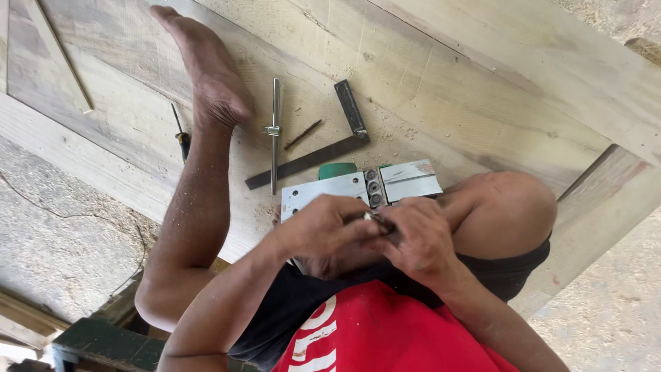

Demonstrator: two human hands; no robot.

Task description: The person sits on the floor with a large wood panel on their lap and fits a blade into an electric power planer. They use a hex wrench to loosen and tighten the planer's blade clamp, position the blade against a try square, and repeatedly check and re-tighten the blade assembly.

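Entry, left to right. Thin wood strip (63,63), lying loose on the plank surface (482,76), long axis running up-left to down-right. Small screwdriver (181,135), dark handle, partly hidden behind the bare lower leg and foot (206,72) stretched across the planks. Metal rod (275,131) with a collar at mid-length, long axis near vertical in the view. Just beside it, a short drill bit (303,134), tilted. Try square (323,148), dark, its two arms meeting at the right. Power planer (361,186), turned sole up, bright metal plates either side of the cutter drum, green housing showing at its top edge; long axis running left-right, lying directly beyond both hands, its near edge covered by them. Left hand (320,226): grip curled narrow, fingertips meeting the right hand's; whether it holds anything cannot be told. Right hand (421,242): grip closed on a small metal-tipped piece (376,219), tip pointing up-left toward the drum, which lies just beyond it; both hands are equally near. The piece's body is buried in the fingers, so its kind is unclear. Bent knee (509,203) at right hides the planer's far end.
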